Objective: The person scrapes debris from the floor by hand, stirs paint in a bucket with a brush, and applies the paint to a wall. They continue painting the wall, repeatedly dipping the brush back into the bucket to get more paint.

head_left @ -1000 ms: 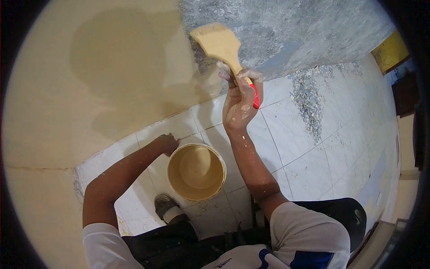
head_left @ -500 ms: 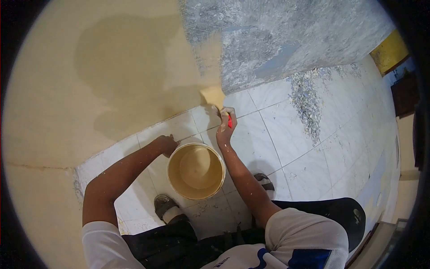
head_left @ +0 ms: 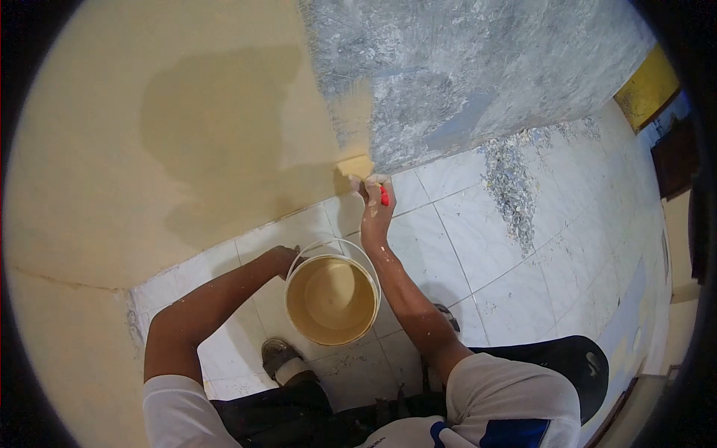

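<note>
My right hand (head_left: 379, 196) is closed on a brush (head_left: 355, 166) with a red part on its handle; its broad tan-coated end lies against the bottom of the wall, at the border between tan paint and bare grey. My left hand (head_left: 289, 260) is at the upper left rim of a round bucket (head_left: 332, 337), its fingers largely hidden behind the rim. Tan paint coats the inside of the bucket. A thin white handle (head_left: 337, 240) arches above the rim.
Tan wall (head_left: 97, 172) fills the left, rough grey wall (head_left: 478, 67) the upper right. Paint flakes (head_left: 511, 187) litter the white tiled floor (head_left: 448, 246). My sandalled foot (head_left: 280, 358) is below the bucket. A yellow object (head_left: 646, 89) stands far right.
The bucket's handle now stands up above the rim, and the bucket sits slightly lower in view. The brush remains at the foot of the wall, a little lower in view.
</note>
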`<state>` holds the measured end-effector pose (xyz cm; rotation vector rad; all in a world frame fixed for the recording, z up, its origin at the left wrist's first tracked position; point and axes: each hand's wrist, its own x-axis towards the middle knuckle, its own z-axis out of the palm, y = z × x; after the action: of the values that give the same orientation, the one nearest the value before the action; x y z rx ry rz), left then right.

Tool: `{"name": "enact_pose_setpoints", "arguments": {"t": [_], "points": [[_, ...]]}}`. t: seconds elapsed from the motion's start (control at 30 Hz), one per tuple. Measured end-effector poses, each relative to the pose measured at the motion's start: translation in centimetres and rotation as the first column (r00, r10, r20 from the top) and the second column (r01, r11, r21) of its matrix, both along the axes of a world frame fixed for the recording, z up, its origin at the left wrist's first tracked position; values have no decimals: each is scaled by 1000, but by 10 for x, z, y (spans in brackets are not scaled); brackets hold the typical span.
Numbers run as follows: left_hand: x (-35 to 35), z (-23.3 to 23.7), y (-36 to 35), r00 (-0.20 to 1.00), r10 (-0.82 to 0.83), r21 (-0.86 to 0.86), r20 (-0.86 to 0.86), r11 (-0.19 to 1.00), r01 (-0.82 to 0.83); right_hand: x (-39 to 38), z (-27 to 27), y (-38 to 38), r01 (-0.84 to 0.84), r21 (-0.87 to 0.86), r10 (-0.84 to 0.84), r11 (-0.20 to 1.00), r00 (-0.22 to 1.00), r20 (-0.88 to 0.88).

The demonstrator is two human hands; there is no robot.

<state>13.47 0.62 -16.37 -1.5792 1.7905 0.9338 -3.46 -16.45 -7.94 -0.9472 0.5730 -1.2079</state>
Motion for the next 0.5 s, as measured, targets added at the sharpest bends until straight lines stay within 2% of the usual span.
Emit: {"name": "enact_pose_setpoints", "arguments": {"t": [0.07,0.17,0.27,0.3,0.37,0.47,0.5], "points": [[-4,11,-2,999,37,6,-23,999,-37,-3,39,1,-55,14,53,998,992,115],[7,-29,-6,991,-128,105,38,987,123,-8,77,0,-96,-60,108,994,965,240],[-18,34,-13,999,10,36,47,999,-11,-10,109,-3,-121,-147,162,982,936,313],[-10,19,-9,1000,-13,-4,28,1000,13,-12,117,-4,-128,-164,177,978,926,333],[11,-25,2,998,-63,-85,-7,994,62,-12,120,-5,-101,-218,177,971,915,363],[-16,32,-9,996,-48,19,71,999,47,-11,116,-7,-13,-307,127,952,926,356],[-16,31,-11,997,-54,52,61,997,51,-10,100,-9,11,-316,99,949,939,328]]}}
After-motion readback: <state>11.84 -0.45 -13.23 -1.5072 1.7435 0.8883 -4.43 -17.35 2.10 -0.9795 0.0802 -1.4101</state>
